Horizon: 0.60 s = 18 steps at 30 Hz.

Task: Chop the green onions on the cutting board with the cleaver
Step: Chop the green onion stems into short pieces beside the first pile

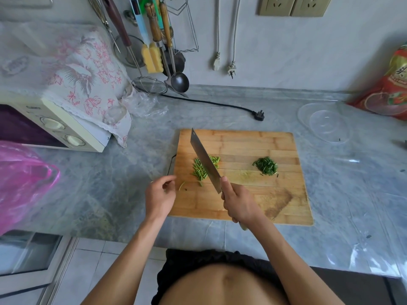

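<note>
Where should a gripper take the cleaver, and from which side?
Probably the handle, from the near right, as the right hand grips it now. The cleaver blade runs up-left across the cutting board over the green onions, so that end stays clear.

Cleaver [205, 160] handle buried in right hand [239, 204]; blade hides part of green onion pile [200, 170]. Pink bag [24, 181], red packet [389, 84] cut by frame edges; packet print perhaps unreadable.

open passage is being left over the bare wood of the cutting board [275, 146] between the two onion piles, while the left approach is being hemmed by the microwave [66, 128] and the counter behind is being crossed by a black cord [209, 103].
</note>
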{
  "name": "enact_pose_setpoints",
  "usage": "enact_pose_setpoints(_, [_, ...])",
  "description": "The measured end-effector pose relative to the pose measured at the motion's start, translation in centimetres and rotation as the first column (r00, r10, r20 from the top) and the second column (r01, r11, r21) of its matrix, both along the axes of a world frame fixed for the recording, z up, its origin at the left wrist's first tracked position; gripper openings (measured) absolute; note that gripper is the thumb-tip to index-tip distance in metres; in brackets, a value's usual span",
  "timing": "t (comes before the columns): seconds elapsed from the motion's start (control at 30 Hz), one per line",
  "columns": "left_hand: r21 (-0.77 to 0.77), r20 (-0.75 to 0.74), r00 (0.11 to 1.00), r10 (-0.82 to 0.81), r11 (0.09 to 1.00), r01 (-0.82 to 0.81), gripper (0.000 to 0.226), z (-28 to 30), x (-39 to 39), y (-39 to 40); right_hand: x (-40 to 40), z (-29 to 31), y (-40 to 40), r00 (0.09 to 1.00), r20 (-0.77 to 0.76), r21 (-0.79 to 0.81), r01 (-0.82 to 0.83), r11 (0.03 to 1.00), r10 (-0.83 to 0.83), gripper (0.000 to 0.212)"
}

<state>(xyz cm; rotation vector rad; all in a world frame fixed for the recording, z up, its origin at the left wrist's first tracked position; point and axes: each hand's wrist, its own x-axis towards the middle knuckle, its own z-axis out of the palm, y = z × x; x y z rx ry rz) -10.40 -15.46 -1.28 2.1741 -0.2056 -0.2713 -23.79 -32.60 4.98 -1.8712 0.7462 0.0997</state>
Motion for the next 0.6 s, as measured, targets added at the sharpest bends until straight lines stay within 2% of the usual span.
enact_pose_setpoints(0.17, [0.238,0.204,0.961,-0.185,0.962,0.134,0.015,0.1,-0.4,-0.9,0.0,-0.1,0.4,0.999,-0.017,-0.028,-0.047,0.998,0.047,0.069])
enact_pose_setpoints(0.23, [0.338,0.223,0.950,-0.217,0.931,0.134,0.007,-0.1,-0.3,-1.2,0.0,-0.1,0.7,0.998,-0.009,-0.022,-0.054,0.998,0.054,0.071])
enact_pose_setpoints(0.3, [0.346,0.202,0.955,-0.217,0.928,0.138,0.005,-0.1,-0.1,-1.4,0.0,0.0,1.1,0.998,-0.006,-0.025,-0.064,0.998,0.064,0.073])
enact_pose_setpoints(0.37, [0.258,0.119,0.986,-0.117,0.963,0.083,0.006,-0.2,0.3,-1.1,0.1,0.0,1.3,0.997,-0.003,-0.039,-0.083,0.996,0.083,0.075])
enact_pose_setpoints(0.5, [0.126,0.002,0.980,0.198,0.972,-0.196,0.007,-1.3,2.2,2.8,0.4,0.0,1.6,0.994,0.018,-0.051,-0.110,0.993,0.111,0.079])
enact_pose_setpoints(0.6, [0.050,-0.027,0.959,0.283,0.958,-0.282,0.007,-1.5,3.5,5.5,0.8,-0.2,2.0,0.992,0.019,-0.048,-0.123,0.991,0.124,0.078])
